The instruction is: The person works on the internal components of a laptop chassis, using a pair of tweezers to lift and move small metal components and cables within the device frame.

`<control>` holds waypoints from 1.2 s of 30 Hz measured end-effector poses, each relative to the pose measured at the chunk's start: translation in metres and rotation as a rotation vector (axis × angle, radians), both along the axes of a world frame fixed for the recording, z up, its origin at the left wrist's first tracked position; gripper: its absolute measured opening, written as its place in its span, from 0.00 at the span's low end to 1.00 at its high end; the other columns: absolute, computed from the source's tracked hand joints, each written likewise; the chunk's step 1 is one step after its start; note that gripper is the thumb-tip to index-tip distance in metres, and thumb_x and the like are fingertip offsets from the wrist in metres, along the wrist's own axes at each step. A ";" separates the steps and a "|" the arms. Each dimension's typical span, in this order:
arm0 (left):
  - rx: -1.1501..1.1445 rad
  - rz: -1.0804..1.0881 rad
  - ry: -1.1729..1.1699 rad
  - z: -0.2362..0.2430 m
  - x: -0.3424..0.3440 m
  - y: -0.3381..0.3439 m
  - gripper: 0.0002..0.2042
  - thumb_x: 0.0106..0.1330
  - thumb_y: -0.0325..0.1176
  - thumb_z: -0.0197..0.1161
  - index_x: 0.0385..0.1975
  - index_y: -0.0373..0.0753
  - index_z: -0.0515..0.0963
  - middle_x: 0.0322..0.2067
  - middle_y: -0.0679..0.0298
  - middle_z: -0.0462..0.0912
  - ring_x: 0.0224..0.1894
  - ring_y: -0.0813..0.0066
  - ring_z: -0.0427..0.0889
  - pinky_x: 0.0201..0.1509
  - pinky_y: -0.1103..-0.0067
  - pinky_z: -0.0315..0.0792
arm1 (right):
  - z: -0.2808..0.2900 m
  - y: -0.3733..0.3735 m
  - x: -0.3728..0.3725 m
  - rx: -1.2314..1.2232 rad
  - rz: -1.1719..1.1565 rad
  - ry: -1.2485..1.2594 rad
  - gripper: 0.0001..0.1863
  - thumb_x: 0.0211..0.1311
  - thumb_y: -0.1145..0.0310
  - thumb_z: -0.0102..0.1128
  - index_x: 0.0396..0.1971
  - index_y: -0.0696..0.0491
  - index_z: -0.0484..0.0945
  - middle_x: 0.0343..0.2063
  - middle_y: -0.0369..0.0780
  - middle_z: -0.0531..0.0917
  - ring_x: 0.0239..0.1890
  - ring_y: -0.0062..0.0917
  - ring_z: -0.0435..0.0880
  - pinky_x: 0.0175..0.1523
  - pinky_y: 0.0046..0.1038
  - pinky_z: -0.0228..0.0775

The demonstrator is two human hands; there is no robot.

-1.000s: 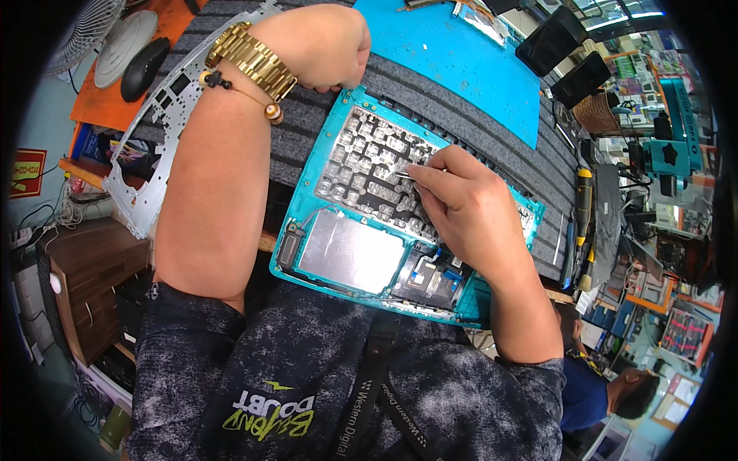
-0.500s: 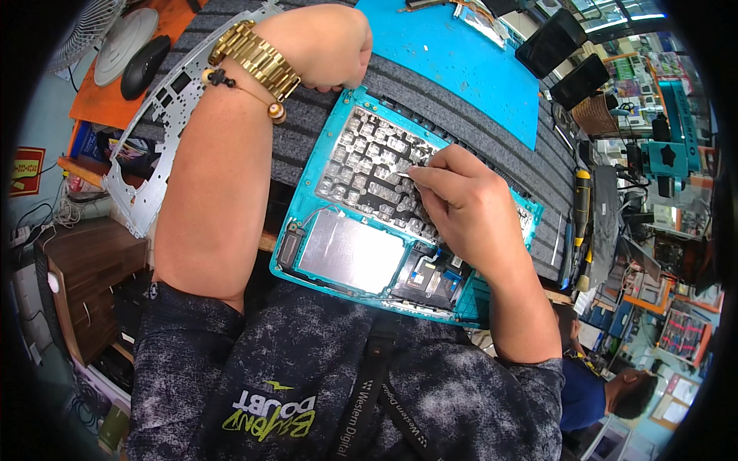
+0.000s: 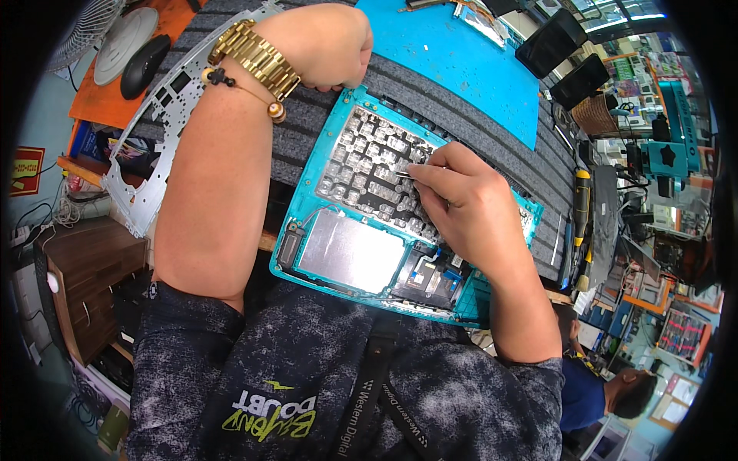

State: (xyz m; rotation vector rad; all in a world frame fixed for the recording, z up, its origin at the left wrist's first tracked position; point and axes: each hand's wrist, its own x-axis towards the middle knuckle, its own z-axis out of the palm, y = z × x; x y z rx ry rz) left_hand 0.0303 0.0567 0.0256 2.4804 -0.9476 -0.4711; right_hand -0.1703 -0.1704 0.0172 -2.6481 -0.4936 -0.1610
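Observation:
My left hand (image 3: 338, 54) is curled, fingers folded under, by the upper left corner of an open teal laptop shell (image 3: 315, 165); what those fingers hold, if anything, is hidden. My right hand (image 3: 465, 200) pinches a thin metal tool (image 3: 401, 174), seemingly tweezers, with its tip on the exposed keyboard underside (image 3: 361, 154), among clear and white key parts. A silver plate (image 3: 350, 250) and a dark touchpad part (image 3: 419, 280) lie in the shell's lower half.
A perforated metal plate (image 3: 137, 192) lies beside my left forearm. Beyond are a blue mat (image 3: 453, 84), a black mouse (image 3: 142, 65), a fan (image 3: 84, 38), dark screens (image 3: 550, 42) and screwdrivers (image 3: 582, 207). Another person in blue (image 3: 600, 396) is at the lower right.

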 end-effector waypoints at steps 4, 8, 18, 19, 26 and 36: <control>0.010 0.002 -0.006 0.001 0.000 0.000 0.06 0.70 0.29 0.73 0.34 0.33 0.89 0.26 0.57 0.91 0.29 0.68 0.91 0.36 0.70 0.86 | 0.000 0.001 0.001 -0.014 0.007 -0.012 0.11 0.64 0.80 0.78 0.45 0.56 0.95 0.39 0.42 0.88 0.37 0.38 0.91 0.43 0.36 0.85; 0.018 0.004 0.002 0.001 0.000 -0.001 0.06 0.70 0.29 0.73 0.34 0.33 0.89 0.26 0.56 0.91 0.29 0.68 0.91 0.36 0.70 0.86 | -0.001 0.001 0.002 -0.018 0.014 -0.017 0.11 0.64 0.80 0.77 0.46 0.56 0.95 0.39 0.42 0.88 0.37 0.38 0.91 0.43 0.37 0.85; 0.017 0.007 -0.001 0.001 -0.001 -0.001 0.06 0.71 0.30 0.74 0.35 0.33 0.90 0.27 0.56 0.92 0.30 0.68 0.92 0.37 0.70 0.87 | 0.000 0.002 0.002 -0.008 0.003 -0.015 0.12 0.63 0.80 0.77 0.46 0.55 0.95 0.39 0.42 0.88 0.36 0.37 0.91 0.43 0.36 0.84; 0.018 0.005 0.000 0.001 -0.001 -0.001 0.06 0.71 0.30 0.73 0.35 0.33 0.90 0.27 0.56 0.92 0.30 0.68 0.92 0.37 0.70 0.87 | 0.000 0.001 0.002 -0.004 -0.001 -0.018 0.12 0.63 0.80 0.78 0.46 0.56 0.95 0.39 0.42 0.88 0.36 0.37 0.91 0.43 0.36 0.84; 0.019 0.023 -0.004 0.003 -0.002 0.000 0.06 0.69 0.29 0.73 0.35 0.33 0.89 0.27 0.56 0.91 0.29 0.68 0.91 0.37 0.69 0.86 | 0.008 -0.040 0.028 0.004 -0.141 -0.073 0.08 0.64 0.77 0.76 0.43 0.55 0.95 0.37 0.44 0.90 0.37 0.40 0.92 0.43 0.37 0.85; 0.037 0.007 0.009 0.005 -0.001 -0.002 0.06 0.67 0.29 0.74 0.35 0.32 0.90 0.26 0.56 0.91 0.28 0.68 0.91 0.34 0.70 0.84 | 0.014 -0.116 0.095 -0.186 -0.335 -0.100 0.11 0.70 0.68 0.72 0.46 0.57 0.93 0.39 0.50 0.92 0.40 0.47 0.92 0.50 0.43 0.83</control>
